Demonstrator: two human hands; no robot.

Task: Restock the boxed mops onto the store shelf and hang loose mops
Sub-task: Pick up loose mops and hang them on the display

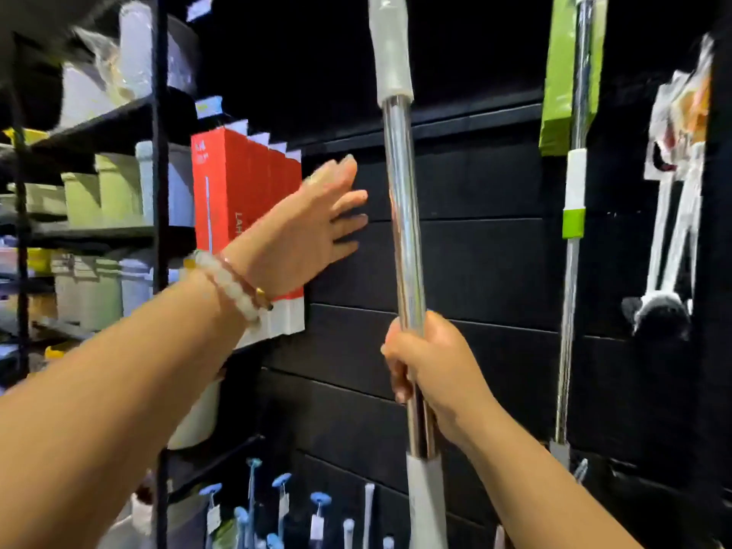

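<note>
A: Head view. Right hand (pixel 431 374) first?

B: Wrapped around the chrome mop handle (pixel 404 239), fingers (pixel 398 384) curled tight on the shaft, thumb on the near side. Pole upright, tilted a little, with a grey plastic-wrapped grip (pixel 390 49) well above the fingers and a pale grey sleeve (pixel 426 497) just below the heel of the hand.

A: And the left hand (pixel 313 227)?

B: Spread and straight, fingers (pixel 348 219) apart, holding nothing. Palm up against the row of red boxed mops (pixel 237 215), fingertips reaching past the last box onto the black slatted wall (pixel 475 271). Whether pressing the boxes or only touching, hard to tell. Beaded bracelets (pixel 233 287) at the wrist.

A: Boxes placed how?

B: Standing upright, side by side, directly behind the left palm, just left of those fingers. Well apart from the right hand's fingers.

A: Anything else around?

B: Right of the gripped pole, clear of the fingers, a second mop handle (pixel 572 215) hanging on the wall, with green and white collar and green card packaging (pixel 558 73) above. Farther right, a bagged white item (pixel 673 184), blurred. Left of the boxes, black metal shelving (pixel 158 192) with pale green and grey bins (pixel 103 192). Low, beneath both hands, blue-tipped brushes (pixel 281 493) with tags.
</note>
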